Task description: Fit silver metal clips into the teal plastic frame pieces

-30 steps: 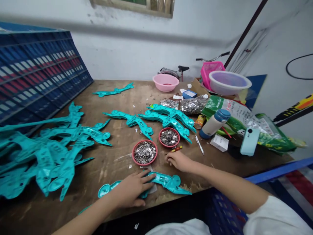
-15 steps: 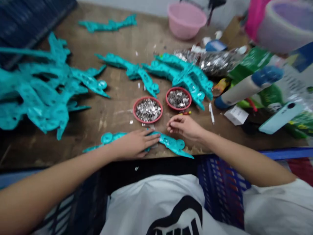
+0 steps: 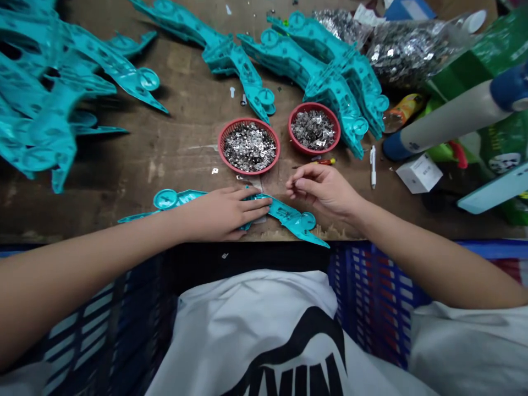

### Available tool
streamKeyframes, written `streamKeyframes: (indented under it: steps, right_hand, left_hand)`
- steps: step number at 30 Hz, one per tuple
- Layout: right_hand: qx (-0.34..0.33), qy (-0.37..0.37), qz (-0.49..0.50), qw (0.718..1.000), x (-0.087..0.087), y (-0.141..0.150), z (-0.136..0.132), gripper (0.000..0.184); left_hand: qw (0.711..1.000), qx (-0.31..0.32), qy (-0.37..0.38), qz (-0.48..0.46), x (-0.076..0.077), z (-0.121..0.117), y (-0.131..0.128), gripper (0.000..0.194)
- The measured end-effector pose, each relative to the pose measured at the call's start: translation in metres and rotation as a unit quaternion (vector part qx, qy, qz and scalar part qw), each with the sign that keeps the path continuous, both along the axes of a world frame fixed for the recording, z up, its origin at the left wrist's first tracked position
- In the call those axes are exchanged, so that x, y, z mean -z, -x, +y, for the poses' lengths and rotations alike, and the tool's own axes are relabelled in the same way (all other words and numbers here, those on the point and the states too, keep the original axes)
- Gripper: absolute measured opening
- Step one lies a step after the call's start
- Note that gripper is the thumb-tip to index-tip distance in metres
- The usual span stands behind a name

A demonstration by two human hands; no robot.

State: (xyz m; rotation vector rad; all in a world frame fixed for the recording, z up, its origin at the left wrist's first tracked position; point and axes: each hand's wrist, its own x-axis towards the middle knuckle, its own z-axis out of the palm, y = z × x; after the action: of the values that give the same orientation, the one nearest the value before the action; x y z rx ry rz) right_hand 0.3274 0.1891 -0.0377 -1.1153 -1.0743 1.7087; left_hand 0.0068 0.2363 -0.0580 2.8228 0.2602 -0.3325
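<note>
A teal plastic part (image 3: 291, 213) lies along the table's front edge. My left hand (image 3: 231, 213) rests flat across its middle, fingers stretched out to the right, hiding that stretch of it. My right hand (image 3: 324, 190) hovers just right of the part, thumb and fingers pinched together; whatever is in the pinch is too small to name. Beyond the hands stand two red baskets of small metal clips, the left basket (image 3: 220, 147) and the right basket (image 3: 339, 129). A yellow-and-red pen-like tool (image 3: 328, 161) lies behind my right hand.
Several teal parts (image 3: 37, 110) are heaped at the left, and more teal parts (image 3: 325, 71) lie behind the baskets. At the right are a white pen (image 3: 373, 168), a small white box (image 3: 419, 173), a white-and-blue bottle (image 3: 449, 113), a phone (image 3: 493, 193) and bags of metal pieces (image 3: 412, 49).
The view has tilted down and closer, so the pink basin is out of sight. My left hand stays on the teal part; my right hand stays pinched beside it.
</note>
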Motion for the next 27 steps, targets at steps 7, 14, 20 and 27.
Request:
streamKeyframes:
  steps: [7, 14, 20, 27]
  right_hand:
    - [-0.264, -0.339, -0.452, 0.782, 0.014, -0.017, 0.003, 0.032]
    - [-0.313, -0.387, -0.539, 0.680, 0.024, -0.004, -0.003, 0.038]
    - [-0.321, -0.390, -0.529, 0.682, 0.026, -0.004, 0.000, 0.039]
    - [-0.321, -0.388, -0.545, 0.670, 0.019, 0.002, -0.003, 0.036]
  left_hand:
    - [1.000, -0.020, -0.009, -0.009, -0.002, -0.016, -0.005, 0.075]
    - [1.000, -0.019, -0.011, 0.000, -0.003, -0.019, -0.006, 0.077]
    - [1.000, -0.026, -0.005, 0.012, -0.004, -0.018, -0.007, 0.077]
    - [0.999, -0.017, -0.027, 0.023, -0.005, -0.019, -0.009, 0.078]
